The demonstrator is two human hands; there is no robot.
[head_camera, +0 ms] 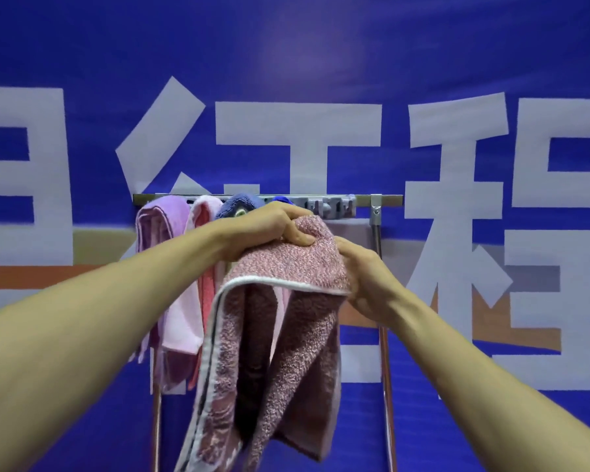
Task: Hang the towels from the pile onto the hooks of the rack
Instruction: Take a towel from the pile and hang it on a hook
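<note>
A mauve terry towel (286, 321) with a white edge hangs from both my hands just in front of the rack (385, 199). My left hand (269, 229) grips its top fold from above. My right hand (368, 277) holds its right side, fingers tucked behind the cloth. On the rack's left part hang a lilac towel (157, 233), a pink towel (203, 212) and a blue-grey towel (241, 202); a bright blue bit (281, 199) shows beyond my left hand. Grey hooks (331, 206) sit bare on the bar right of my hands. The pile is out of view.
The rack is a metal bar on two upright poles (385, 369), close to a blue banner (286, 63) with large white characters. The right end of the bar past the hooks carries nothing.
</note>
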